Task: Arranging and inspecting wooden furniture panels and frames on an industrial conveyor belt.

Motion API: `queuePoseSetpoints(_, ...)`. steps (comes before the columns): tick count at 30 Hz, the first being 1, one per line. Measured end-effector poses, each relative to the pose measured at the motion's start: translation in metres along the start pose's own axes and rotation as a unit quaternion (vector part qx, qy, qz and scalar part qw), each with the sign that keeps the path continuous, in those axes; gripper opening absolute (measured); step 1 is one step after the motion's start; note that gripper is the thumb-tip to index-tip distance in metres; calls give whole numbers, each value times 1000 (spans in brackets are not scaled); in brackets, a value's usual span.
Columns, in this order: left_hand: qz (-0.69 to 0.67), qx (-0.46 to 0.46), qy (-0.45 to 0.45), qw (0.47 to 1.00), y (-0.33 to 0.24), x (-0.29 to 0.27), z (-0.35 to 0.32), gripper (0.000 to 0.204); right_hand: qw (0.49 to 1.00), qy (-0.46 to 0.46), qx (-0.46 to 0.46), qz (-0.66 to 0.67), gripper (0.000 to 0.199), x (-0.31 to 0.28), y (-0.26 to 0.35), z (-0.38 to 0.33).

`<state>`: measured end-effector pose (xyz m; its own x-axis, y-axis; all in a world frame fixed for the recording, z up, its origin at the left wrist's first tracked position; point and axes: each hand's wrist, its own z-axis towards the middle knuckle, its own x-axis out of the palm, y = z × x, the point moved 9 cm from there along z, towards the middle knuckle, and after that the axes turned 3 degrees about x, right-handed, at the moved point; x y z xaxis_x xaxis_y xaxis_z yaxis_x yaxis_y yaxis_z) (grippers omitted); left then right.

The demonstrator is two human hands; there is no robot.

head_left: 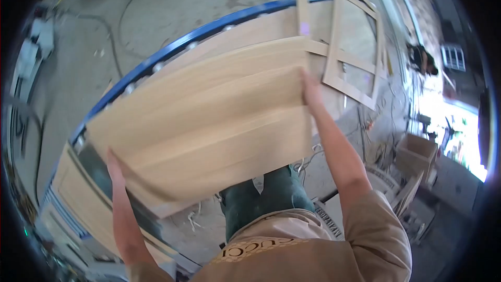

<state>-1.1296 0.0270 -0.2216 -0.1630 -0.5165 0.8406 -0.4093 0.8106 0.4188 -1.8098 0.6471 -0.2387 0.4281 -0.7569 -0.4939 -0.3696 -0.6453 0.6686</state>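
Observation:
A large pale wooden panel (209, 120) made of glued boards is lifted in front of me, tilted. My left hand (116, 169) grips its near left edge. My right hand (310, 90) presses against its right edge, fingers along the side. Under and behind the panel runs a roller conveyor with a blue rail (172, 49); another pale board (250, 31) lies on it.
Light wooden frames (355, 52) lean at the upper right. A cardboard box (416, 152) and scrap pieces sit on the concrete floor at right. Cables cross the floor at upper left. A framed panel (78, 193) lies lower left. A dark animal-like shape (421, 58) sits far right.

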Motion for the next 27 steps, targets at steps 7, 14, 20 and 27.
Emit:
queuePoseSetpoints(7,-179,-195,20,964,42,-110,59,98,994,-29,39,-101,86,-14,8,35)
queuePoseSetpoints(14,-824,-49,480,298,24,-100,46,102,890,-183,-129,-396,73,-20,58,9)
queuePoseSetpoints(20,-900,-101,423,7,140,-88,92,99,957,-18,-81,-279,61,-17,-9,-44)
queuePoseSetpoints(27,-921,-122,360,-81,299,-163,98,96,964,55,-77,-248,50,-87,-92,-106)
